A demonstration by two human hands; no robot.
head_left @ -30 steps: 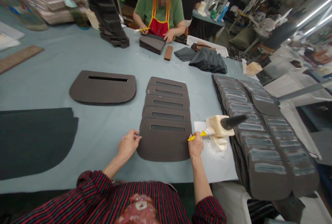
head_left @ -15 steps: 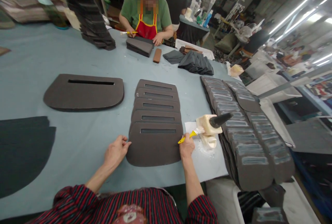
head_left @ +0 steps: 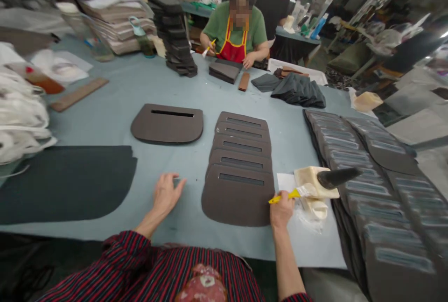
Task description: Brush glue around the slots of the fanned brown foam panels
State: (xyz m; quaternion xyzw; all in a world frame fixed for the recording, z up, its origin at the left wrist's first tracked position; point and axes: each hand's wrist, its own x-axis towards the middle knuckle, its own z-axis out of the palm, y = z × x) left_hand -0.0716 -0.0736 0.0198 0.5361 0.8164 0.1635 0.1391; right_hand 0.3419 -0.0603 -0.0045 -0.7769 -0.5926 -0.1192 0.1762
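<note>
My right hand [head_left: 282,211] is closed on a yellow-handled brush [head_left: 286,195], its bristles whitened, at the right edge of the front panel in a fanned row of brown slotted panels [head_left: 238,199]. Over the bare table to the left of that row, my left hand [head_left: 167,195] holds nothing, with thumb and fingers apart. Beyond it lies a stack of similar slotted panels [head_left: 167,127]. Right of the brush stands a cream glue container [head_left: 310,178] with a dark cone-shaped piece [head_left: 338,178] on it.
Dark sheets [head_left: 70,185] lie at the left. Overlapping panels with whitish glued slots [head_left: 381,208] fill the right side. Across the table [head_left: 115,122], a co-worker in a red apron [head_left: 234,50] holds a brush beside stacked pieces. A tall dark stack [head_left: 177,36] stands near the back.
My left hand has come away from the panel's left edge and opened. The view has turned left. My right hand keeps the brush at the panel's right edge.
</note>
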